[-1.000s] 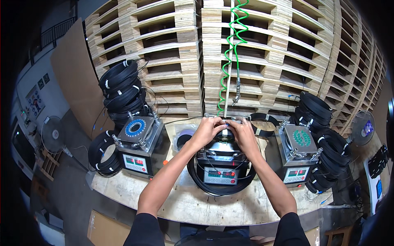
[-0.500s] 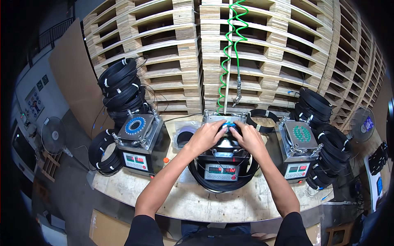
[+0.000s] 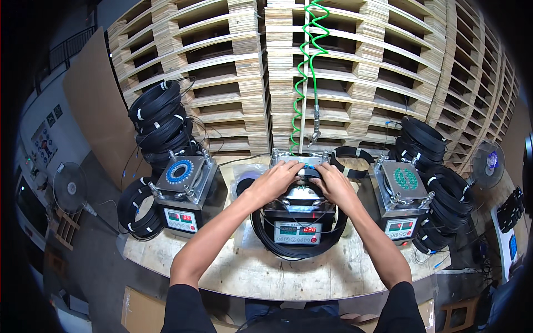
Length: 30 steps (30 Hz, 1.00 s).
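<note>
Both hands, left hand (image 3: 276, 178) and right hand (image 3: 332, 183), lie flat, fingers spread, gripping nothing, atop the middle grey metal box machine (image 3: 298, 213) (ringed by black cable coil (image 3: 261, 233)); press evenly, fingers clear.

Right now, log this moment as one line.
left hand: on middle machine top | right hand: same | black cable coil: around machine | workbench

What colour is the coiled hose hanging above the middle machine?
Bright green, clearest in the head view: the coiled hose hangs in front of the stacked pallets.
</note>
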Each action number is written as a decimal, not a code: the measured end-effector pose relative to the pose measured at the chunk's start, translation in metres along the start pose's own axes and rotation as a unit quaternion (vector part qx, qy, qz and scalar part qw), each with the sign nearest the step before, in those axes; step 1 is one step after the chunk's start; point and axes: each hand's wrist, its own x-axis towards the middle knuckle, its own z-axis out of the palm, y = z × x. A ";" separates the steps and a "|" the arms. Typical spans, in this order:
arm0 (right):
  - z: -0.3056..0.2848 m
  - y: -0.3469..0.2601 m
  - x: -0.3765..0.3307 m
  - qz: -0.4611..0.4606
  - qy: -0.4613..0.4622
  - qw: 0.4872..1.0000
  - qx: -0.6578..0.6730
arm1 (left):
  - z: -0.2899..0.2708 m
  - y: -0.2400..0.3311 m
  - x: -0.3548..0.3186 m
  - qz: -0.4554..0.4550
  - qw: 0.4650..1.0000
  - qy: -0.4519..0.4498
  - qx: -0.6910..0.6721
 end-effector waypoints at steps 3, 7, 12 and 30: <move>-0.012 0.004 0.012 -0.009 0.009 1.000 0.022 | -0.013 -0.001 0.015 0.037 0.999 0.024 0.020; -0.051 -0.014 0.030 -0.046 0.034 0.998 0.037 | -0.052 0.017 0.028 0.033 0.998 0.050 0.034; -0.075 -0.056 0.001 -0.058 0.023 0.995 0.075 | -0.076 0.059 -0.017 0.026 0.996 0.081 0.032; 0.173 -0.062 -0.227 0.118 -0.135 0.983 0.050 | 0.139 0.069 -0.241 -0.160 0.960 -0.096 -0.211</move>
